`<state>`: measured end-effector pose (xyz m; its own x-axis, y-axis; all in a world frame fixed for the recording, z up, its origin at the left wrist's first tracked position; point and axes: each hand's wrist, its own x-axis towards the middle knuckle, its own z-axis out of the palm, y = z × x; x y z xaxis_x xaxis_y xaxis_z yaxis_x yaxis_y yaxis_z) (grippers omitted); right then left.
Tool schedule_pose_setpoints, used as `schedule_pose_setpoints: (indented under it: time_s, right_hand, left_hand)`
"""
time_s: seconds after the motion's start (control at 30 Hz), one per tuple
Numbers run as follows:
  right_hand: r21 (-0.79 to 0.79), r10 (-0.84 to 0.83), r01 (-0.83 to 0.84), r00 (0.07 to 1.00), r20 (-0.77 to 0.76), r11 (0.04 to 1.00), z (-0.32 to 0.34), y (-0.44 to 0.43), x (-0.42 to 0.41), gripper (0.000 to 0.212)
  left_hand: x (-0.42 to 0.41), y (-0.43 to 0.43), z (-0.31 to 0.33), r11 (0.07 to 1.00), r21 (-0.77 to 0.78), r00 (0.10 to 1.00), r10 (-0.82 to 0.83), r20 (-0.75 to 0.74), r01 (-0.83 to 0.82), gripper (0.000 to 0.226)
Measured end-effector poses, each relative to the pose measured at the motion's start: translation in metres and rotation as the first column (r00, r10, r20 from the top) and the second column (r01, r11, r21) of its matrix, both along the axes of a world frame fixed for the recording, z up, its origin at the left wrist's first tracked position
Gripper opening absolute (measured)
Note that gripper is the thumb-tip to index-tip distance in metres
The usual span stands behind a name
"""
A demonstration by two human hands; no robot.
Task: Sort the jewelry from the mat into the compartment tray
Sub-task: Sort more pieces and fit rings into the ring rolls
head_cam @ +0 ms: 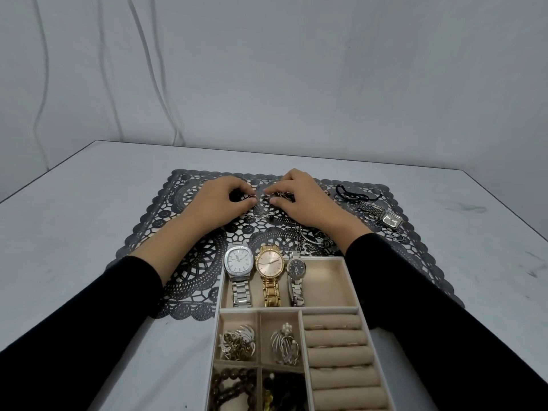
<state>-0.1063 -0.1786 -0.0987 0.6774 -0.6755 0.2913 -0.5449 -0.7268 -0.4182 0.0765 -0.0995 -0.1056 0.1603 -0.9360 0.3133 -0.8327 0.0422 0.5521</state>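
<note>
Head view: small jewelry half hidden between left hand and right hand.

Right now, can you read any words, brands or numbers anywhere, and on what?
No text can be read.
Silver watch: dial markings too small.
Gold watch: dial print blurred.
Small dark-dial watch: unreadable.
Rectangular watch on the mat: too small.

Hands: two, left, right
Watches in tray: three, silver, gold, small dark-faced
Watches on mat: one, right of fingers
Ring rolls: at least six
</note>
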Motion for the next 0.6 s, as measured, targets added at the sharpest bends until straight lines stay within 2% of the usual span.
schedule_pose_setpoints:
  time_s: [0.2,0.4,0.6]
  right_hand:
    - [0.032,0.014,-0.014,1.000,0.017,0.999,0.0022,0.0010,0.0009,0.015]
    - [0.081,0.003,-0.006,0.999,0.037,0.997,0.0041,0.0021,0.0008,0.008]
    - [0.100,0.002,-0.013,0.994,0.108,0.995,0.0084,0.0069,0.0018,0.012]
  left_hand:
    - [-0.0010,0.0019,-0.0004,0.999,-0.041,0.999,-0.010,-0.042,0.008,0.012]
    - [-0.0021,0.0040,0.0001,0.997,-0.074,0.998,-0.038,-0.048,0.034,0.014]
    - [-0.0031,0.0047,0.0012,0.995,-0.091,0.997,-0.045,-0.056,0.040,0.014]
